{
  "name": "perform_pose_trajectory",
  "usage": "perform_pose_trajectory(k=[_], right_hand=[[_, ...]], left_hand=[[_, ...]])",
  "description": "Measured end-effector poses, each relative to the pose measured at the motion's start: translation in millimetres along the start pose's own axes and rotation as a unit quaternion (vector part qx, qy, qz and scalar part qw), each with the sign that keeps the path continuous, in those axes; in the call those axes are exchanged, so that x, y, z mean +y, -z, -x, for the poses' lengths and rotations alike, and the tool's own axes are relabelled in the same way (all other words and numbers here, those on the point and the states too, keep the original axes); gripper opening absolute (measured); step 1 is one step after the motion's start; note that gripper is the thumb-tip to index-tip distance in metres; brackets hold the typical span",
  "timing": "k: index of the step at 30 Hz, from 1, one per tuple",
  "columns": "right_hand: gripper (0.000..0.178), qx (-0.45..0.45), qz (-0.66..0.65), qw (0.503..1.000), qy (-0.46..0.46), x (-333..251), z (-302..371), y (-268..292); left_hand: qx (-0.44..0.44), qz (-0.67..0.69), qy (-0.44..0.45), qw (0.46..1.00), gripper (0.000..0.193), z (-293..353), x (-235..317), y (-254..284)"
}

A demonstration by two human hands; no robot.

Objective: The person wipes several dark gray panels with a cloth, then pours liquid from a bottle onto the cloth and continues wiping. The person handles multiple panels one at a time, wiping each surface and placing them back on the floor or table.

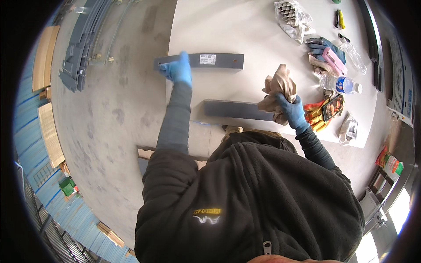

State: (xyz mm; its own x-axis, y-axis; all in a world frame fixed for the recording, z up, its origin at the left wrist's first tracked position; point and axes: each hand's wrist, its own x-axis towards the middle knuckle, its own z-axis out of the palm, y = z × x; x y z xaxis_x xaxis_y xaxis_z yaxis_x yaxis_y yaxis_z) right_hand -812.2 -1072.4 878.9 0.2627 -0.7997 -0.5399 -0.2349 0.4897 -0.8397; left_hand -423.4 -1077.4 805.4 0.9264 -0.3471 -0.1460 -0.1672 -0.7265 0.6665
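Observation:
My left hand (pixel 178 71), in a blue glove, is at the left end of a long dark grey bar (pixel 221 61) with a white label and a small hole near its right end. Its fingers close around that end, which juts past the table's left edge. A crumpled beige cloth (pixel 280 83) is bunched in my right hand (pixel 294 113), also blue-gloved. Below the cloth, a second grey bar (pixel 234 109) lies along the table's near edge; the cloth and right hand cover its right end.
On the right of the white table (pixel 258 26) lie bottles (pixel 344 83), work gloves (pixel 318 114), a phone (pixel 332 108), a pink tool (pixel 334 60) and a plastic bag with dark parts (pixel 291 17). Dark grey strips (pixel 81 48) are stacked at the far left.

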Motion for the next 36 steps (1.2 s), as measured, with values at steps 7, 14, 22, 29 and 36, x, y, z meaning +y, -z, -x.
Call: perform_pose_trajectory(k=[7, 14, 22, 29, 36], right_hand=[[0.027, 0.069, -0.007, 0.997, 0.025, 5.9, 7.1, 12.8], [0.024, 0.100, -0.026, 0.994, 0.044, 0.9, 25.0, 2.4], [0.015, 0.136, 0.128, 0.938, 0.294, -52.5, 59.4, -2.1], [0.060, -0.080, 0.552, 0.629, 0.541, -86.3, 37.8, -171.1], [0.080, -0.437, 0.338, 0.461, 0.694, -0.3, 130.8, -369.3]], left_hand=[[-0.346, -0.255, -0.532, 0.730, 0.101, 143.6, -56.6, 56.0], [-0.347, -0.241, -0.596, 0.682, 0.081, 138.2, -70.3, 48.7], [-0.310, -0.169, -0.435, 0.829, 0.062, 145.0, -48.7, 162.5], [-0.093, -0.103, -0.316, 0.938, 0.059, 190.6, -97.0, 271.5], [0.053, -0.059, -0.113, 0.990, 0.052, 244.8, -206.7, 360.7]])
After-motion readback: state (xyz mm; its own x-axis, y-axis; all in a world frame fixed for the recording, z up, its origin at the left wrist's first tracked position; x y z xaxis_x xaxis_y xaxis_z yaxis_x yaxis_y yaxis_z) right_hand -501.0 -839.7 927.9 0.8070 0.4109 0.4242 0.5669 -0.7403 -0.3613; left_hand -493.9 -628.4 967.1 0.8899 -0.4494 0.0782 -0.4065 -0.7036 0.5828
